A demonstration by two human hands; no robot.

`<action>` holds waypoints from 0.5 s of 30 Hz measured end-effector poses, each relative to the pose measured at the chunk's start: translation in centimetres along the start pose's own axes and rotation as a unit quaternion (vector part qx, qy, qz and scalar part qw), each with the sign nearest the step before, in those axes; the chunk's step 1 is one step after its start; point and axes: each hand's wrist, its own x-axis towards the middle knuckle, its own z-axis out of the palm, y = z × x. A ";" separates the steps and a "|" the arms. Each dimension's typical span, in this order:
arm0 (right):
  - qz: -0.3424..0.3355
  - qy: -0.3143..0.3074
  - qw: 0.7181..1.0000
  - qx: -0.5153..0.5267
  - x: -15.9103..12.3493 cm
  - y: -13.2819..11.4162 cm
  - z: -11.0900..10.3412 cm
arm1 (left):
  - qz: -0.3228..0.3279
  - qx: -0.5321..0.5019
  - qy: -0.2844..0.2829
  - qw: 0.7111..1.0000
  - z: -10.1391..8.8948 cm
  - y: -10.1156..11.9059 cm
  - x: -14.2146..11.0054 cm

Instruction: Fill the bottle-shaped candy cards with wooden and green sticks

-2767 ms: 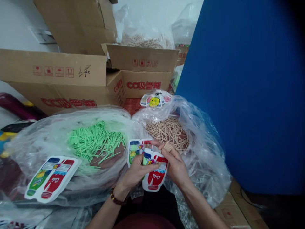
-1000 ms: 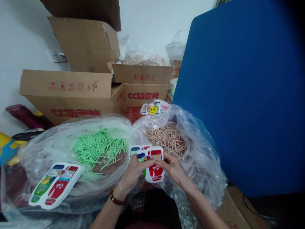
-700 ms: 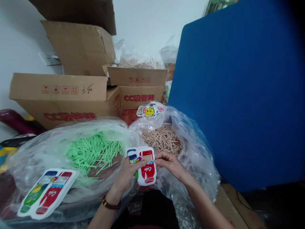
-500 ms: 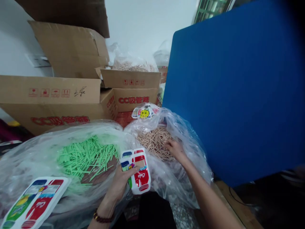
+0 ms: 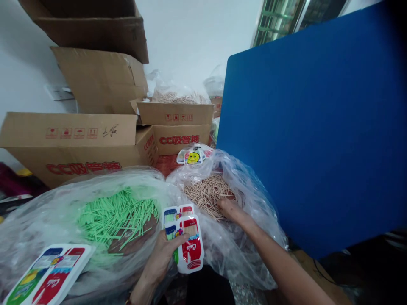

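Observation:
In the head view my left hand (image 5: 163, 254) grips a few printed candy packets (image 5: 192, 252), thumb across the front one. The packets carry a green bottle and a red "Cola" bottle, with thin sticks showing in their windows. My right hand (image 5: 230, 209) is sunk with curled fingers into a pile of thin brown candy straws (image 5: 206, 195); its fingertips are partly hidden among them. That pile lies in an opened clear plastic bag (image 5: 257, 216). Left of it, green candy straws (image 5: 117, 216) lie in another opened plastic bag (image 5: 41, 220).
A stack of similar packets (image 5: 47, 275) lies at the front left. More packets with a yellow face (image 5: 193, 157) sit behind the bags. Cardboard boxes (image 5: 76, 152) with red print stand at the back. A large blue panel (image 5: 302, 135) bounds the right side.
The whole view has shifted slightly, so things sit lower now. My right hand has pushed a little deeper into the brown straws. The left hand still holds the packets.

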 end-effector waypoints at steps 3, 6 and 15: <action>0.005 0.019 1.000 0.025 0.3 -0.5 0.0 | 0.003 0.019 -0.009 1.000 0.3 -0.1 -0.1; 0.027 0.039 0.997 0.060 0.8 -1.3 0.4 | 0.008 0.034 -0.021 0.999 0.5 -0.1 -0.4; 0.018 0.097 0.966 0.240 -0.2 -2.2 -0.4 | 0.003 0.041 -0.064 0.997 0.5 0.0 -0.9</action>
